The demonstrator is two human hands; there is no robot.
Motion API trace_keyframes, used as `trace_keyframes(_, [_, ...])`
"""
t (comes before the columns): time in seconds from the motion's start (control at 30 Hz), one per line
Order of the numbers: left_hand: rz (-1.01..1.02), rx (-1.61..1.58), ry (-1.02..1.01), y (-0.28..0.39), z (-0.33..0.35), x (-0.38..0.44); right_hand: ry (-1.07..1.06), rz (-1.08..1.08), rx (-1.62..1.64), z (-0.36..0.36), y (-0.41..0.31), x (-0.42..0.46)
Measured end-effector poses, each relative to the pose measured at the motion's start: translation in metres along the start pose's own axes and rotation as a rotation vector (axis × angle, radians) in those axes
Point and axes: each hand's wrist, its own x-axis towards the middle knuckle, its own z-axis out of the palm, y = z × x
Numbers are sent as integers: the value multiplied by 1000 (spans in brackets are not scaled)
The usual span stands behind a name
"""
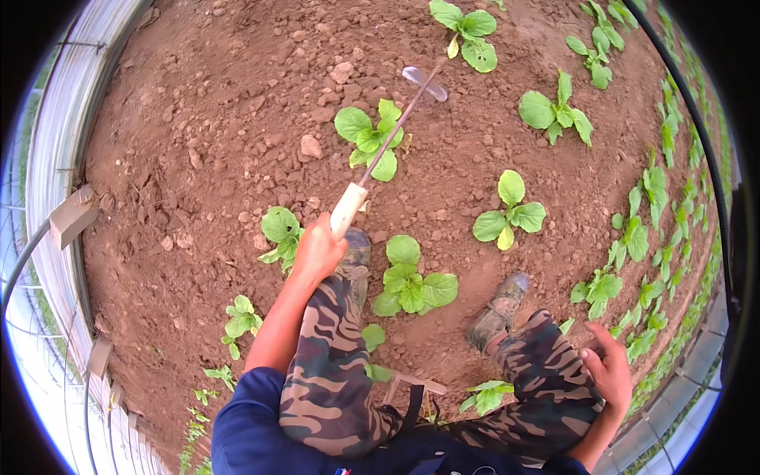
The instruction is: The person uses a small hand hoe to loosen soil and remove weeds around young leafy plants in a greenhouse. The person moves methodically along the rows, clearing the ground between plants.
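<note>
My left hand is closed around the pale wooden handle of a hand hoe. The hoe's thin metal shaft passes above a leafy seedling, and its blurred blade is over the soil near another seedling at the top. My right hand is beside my right knee, with its fingers partly curled and nothing seen in them. Between my shoes stands a broad-leaved seedling; a further one grows ahead of my right shoe.
Brown cloddy soil surrounds the plants. Rows of seedlings run along the right. At the left stands a low wall of plastic sheeting with wooden blocks. A black hose or cable curves down the right side.
</note>
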Motion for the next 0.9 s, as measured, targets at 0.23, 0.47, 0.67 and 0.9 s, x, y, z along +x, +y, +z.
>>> trace_keyframes(0.23, [6,-135,151,-21,0,-41,47,-60,-3,4,6,-7])
trace_keyframes(0.47, [-207,-169,268,-96,20,-115,47,14,84,11,25,-16])
trace_keyframes(0.67, [-293,-231,343,-81,20,-123,68,19,67,14,34,-24])
trace_keyframes(0.9, [-453,-389,282,-121,47,-156,49,33,67,15,26,-21])
